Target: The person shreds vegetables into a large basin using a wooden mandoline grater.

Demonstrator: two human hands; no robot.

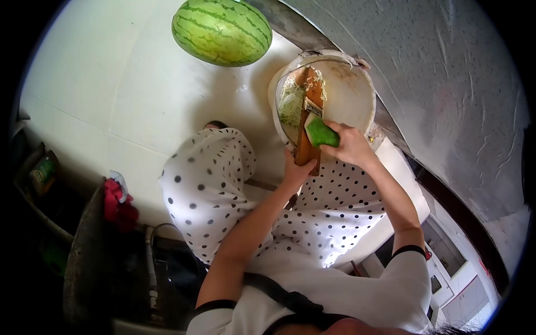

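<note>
white shirt [349, 293]; left hand [296, 171] closed round grater [305, 152], right hand [352, 146] round green vegetable [322, 132]; pale shreds [290, 105] inside bucket [353, 92].

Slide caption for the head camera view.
Left hand holds wooden grater, right hand holds green vegetable against it; shreds in bucket.

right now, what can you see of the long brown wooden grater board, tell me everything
The long brown wooden grater board is narrow and flat, with a greyish, metal-looking blade set across it. Pale thin shreds cling near its far end, which reaches into the round off-white plastic-looking bucket; whether that end touches the wall is unclear. The left hand has its near end in its grip, while the right hand holds a green-skinned chunk against it below the blade.
</note>
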